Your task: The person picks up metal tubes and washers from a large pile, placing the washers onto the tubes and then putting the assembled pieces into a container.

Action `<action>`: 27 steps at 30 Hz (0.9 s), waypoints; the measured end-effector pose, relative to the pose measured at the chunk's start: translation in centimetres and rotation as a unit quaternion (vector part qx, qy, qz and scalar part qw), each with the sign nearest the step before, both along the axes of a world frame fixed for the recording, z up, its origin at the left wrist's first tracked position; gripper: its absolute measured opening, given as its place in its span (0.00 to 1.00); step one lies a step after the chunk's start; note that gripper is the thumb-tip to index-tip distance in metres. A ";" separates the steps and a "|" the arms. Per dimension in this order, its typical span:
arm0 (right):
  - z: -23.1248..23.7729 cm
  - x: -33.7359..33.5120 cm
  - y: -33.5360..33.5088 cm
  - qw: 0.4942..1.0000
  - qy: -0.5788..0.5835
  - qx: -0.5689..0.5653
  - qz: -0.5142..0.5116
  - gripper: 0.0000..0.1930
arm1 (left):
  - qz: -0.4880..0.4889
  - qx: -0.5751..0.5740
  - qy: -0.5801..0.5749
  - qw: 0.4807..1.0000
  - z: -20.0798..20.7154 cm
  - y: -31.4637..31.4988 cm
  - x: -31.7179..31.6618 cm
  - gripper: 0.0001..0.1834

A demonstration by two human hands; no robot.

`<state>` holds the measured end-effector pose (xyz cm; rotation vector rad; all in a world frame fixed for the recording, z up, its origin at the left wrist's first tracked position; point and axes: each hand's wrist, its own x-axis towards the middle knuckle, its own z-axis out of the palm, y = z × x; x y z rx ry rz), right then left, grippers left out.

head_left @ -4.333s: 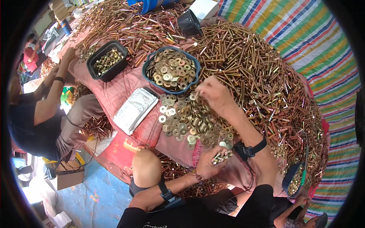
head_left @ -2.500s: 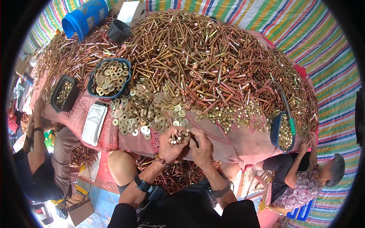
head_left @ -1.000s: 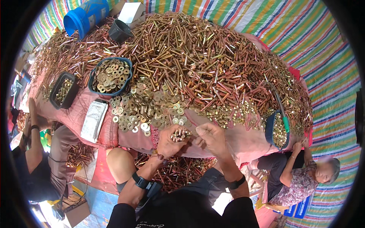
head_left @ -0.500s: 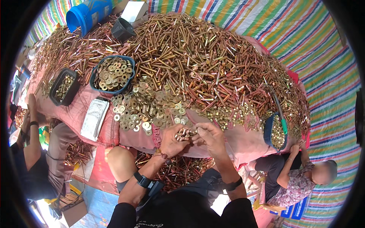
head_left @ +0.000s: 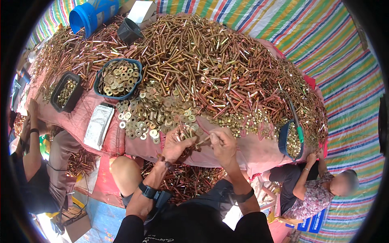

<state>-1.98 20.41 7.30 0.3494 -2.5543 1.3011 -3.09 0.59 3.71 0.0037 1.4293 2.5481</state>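
Fingers point(head_left: 183, 137) of left hand point(head_left: 175, 146) curled around small bunch of brass-coloured bolts and washers point(head_left: 187, 135), held just above near edge of pink-cloth-covered table point(head_left: 251, 152). Fingers of right hand point(head_left: 223, 146) pinched on one thin brass-coloured bolt point(head_left: 205, 141), tip pointing toward left hand's bunch, both hands close together, nearly touching. Just beyond hands, loose spread of flat gold-coloured washers point(head_left: 156, 115) on cloth; behind that, huge heap of long brass-coloured bolts point(head_left: 210, 65) covering most of table. Round blue basin full of washers point(head_left: 118, 78) left of heap, black rectangular tray of small nuts point(head_left: 67, 91) further left, silvery foil-wrapped packet point(head_left: 98, 126) near table edge. Blue plastic barrel point(head_left: 93, 14) and black funnel-shaped pot point(head_left: 129, 31) at far side. Small dark blue bucket of nuts point(head_left: 290, 140) at right edge, beside seated person in patterned shirt point(head_left: 314, 194). Another person in dark top point(head_left: 34, 174) seated at left. Black wristband on each forearm.
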 end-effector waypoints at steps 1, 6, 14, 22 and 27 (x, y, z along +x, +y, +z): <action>0.0 0.0 -0.2 1.000 0.000 0.000 -0.001 0.08 | 0.006 0.003 -0.016 1.000 0.2 -0.1 -0.2 0.14; 0.4 -0.4 -0.6 0.996 0.073 0.055 -0.017 0.08 | -0.022 0.039 -0.039 0.998 0.8 -0.9 0.4 0.10; 0.4 -0.9 -1.5 0.993 0.103 0.043 0.026 0.07 | -0.080 0.070 -0.082 0.991 0.7 0.0 0.9 0.17; 0.7 -3.3 0.8 0.990 0.096 0.082 -0.059 0.08 | -0.071 0.085 -0.103 0.989 -0.4 0.2 0.8 0.16; 1.2 -5.7 3.7 0.976 0.106 0.172 -0.086 0.10 | -0.101 0.084 -0.107 0.985 -0.2 0.3 0.7 0.20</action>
